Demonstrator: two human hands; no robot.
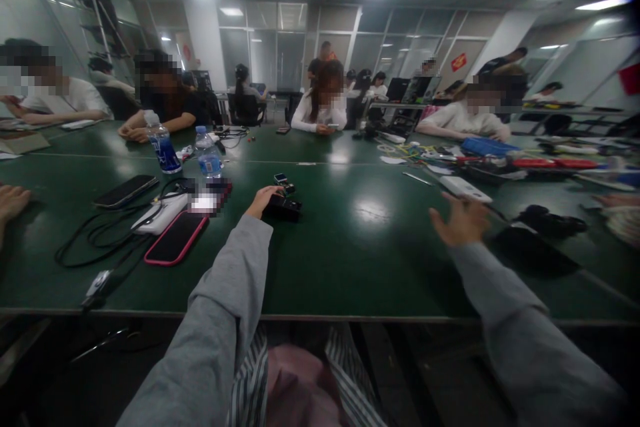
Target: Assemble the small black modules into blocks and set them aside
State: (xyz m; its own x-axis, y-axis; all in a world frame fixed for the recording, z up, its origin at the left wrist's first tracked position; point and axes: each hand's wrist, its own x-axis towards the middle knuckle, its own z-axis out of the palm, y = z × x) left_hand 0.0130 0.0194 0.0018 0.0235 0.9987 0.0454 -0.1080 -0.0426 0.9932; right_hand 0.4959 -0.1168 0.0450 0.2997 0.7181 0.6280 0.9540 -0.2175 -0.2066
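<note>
Black box sits on the green table, and the left hand reaches to it, fingers against its upper left part; whether they grip it or only rest there, I cannot tell. A small gadget with a screen lies just beyond the box. The right hand is well to the right of the box, holding nothing, its fingers spread near a white flat device. Left of the box lie a red-rimmed phone, a white slab with dark cables, and a black phone. Farther left and beyond the box stand two bottles.
</note>
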